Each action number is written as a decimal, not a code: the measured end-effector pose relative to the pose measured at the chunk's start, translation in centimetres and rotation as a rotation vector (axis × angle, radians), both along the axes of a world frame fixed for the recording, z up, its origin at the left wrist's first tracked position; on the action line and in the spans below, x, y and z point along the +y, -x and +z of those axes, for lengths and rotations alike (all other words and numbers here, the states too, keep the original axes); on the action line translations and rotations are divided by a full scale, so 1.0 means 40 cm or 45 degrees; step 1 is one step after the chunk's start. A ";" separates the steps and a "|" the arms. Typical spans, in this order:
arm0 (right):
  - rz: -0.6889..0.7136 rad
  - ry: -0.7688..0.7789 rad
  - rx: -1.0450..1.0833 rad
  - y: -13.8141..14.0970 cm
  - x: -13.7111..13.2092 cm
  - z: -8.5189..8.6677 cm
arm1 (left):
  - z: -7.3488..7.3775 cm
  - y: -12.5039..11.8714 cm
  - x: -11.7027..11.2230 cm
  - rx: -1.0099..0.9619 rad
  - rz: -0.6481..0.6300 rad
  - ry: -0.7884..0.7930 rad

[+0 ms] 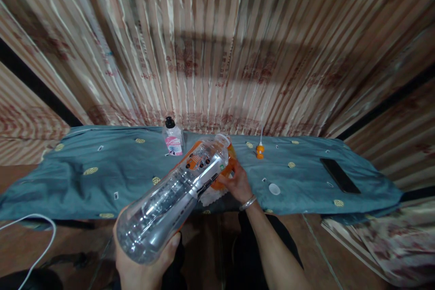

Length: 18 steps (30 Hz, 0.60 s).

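Note:
My left hand (142, 267) is wrapped round the base end of a large clear plastic bottle (146, 217) with an orange label. The bottle lies at a slant, its neck pointing to the upper right. Just beyond the neck, my right hand (238, 182) grips an orange bottle (219, 183), which the clear bottle partly covers. Whether the two bottles touch I cannot tell. A white lacy piece (212, 195) shows beneath them. To the right, an orange pump top (260, 150) with a thin tube stands on the cloth, and a white round cap (274, 189) lies closer to me.
A teal cloth (84, 190) covers the long narrow table. A clear bottle with black top and pink label (174, 140) stands behind at left. A black phone (340, 176) lies at right. Striped curtains (210, 54) hang behind; a white cable (50, 235) loops at lower left.

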State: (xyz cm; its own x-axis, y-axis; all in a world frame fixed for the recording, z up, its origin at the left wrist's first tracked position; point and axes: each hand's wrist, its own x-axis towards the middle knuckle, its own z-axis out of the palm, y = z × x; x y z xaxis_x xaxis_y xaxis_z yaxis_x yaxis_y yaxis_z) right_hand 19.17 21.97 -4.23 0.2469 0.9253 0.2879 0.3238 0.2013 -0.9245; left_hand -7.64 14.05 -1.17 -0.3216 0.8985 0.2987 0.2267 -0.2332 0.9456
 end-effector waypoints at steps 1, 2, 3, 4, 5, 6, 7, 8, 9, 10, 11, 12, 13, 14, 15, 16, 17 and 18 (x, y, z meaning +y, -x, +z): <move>0.004 0.004 0.005 0.000 0.000 0.001 | -0.002 0.000 0.000 0.002 0.001 -0.013; 0.007 0.006 0.010 0.001 -0.001 0.002 | -0.003 -0.001 -0.001 0.000 -0.003 -0.025; 0.012 0.008 0.016 0.001 -0.001 0.002 | -0.003 -0.002 -0.001 -0.007 -0.006 -0.034; 0.015 0.008 0.023 0.001 -0.001 0.002 | -0.002 -0.003 -0.002 -0.016 0.000 -0.043; 0.017 0.006 0.031 0.001 -0.001 0.002 | -0.001 -0.005 -0.002 -0.020 -0.003 -0.043; 0.017 0.004 0.035 0.001 -0.001 0.001 | 0.001 -0.007 -0.003 -0.021 -0.012 -0.037; 0.016 0.002 0.035 0.001 -0.001 0.000 | 0.003 -0.010 -0.005 -0.022 -0.019 -0.032; 0.014 -0.001 0.032 0.001 -0.001 -0.001 | 0.005 -0.014 -0.006 -0.016 -0.029 -0.026; 0.010 -0.005 0.027 0.001 0.000 -0.002 | 0.007 -0.019 -0.008 -0.036 -0.013 -0.037; 0.007 -0.011 0.022 0.001 0.001 -0.004 | 0.008 -0.025 -0.009 -0.078 0.030 -0.055; 0.005 -0.018 0.017 0.000 0.002 -0.006 | 0.010 -0.032 -0.011 -0.099 0.061 -0.066; 0.002 -0.025 0.013 0.000 0.003 -0.008 | 0.012 -0.039 -0.012 -0.104 0.080 -0.069; -0.001 -0.032 0.007 0.000 0.004 -0.011 | 0.013 -0.047 -0.014 -0.101 0.081 -0.062; -0.002 -0.037 0.001 0.000 0.005 -0.013 | 0.015 -0.055 -0.014 -0.095 0.080 -0.058; -0.003 -0.040 -0.006 -0.001 0.006 -0.016 | 0.017 -0.062 -0.015 -0.096 0.081 -0.060; -0.005 -0.039 -0.012 -0.001 0.006 -0.018 | 0.019 -0.068 -0.016 -0.101 0.090 -0.066; -0.006 -0.036 -0.019 -0.001 0.006 -0.019 | 0.021 -0.073 -0.017 -0.105 0.104 -0.073; -0.006 -0.032 -0.024 -0.001 0.007 -0.020 | 0.023 -0.077 -0.017 -0.104 0.127 -0.081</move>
State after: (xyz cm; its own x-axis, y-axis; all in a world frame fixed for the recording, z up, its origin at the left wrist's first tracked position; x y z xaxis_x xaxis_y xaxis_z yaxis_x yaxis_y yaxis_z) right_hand 19.21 22.24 -5.03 0.2458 0.9166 0.3154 0.3418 0.2225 -0.9130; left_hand -4.58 13.35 -0.25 -0.4341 0.8410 0.3229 0.1747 -0.2730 0.9460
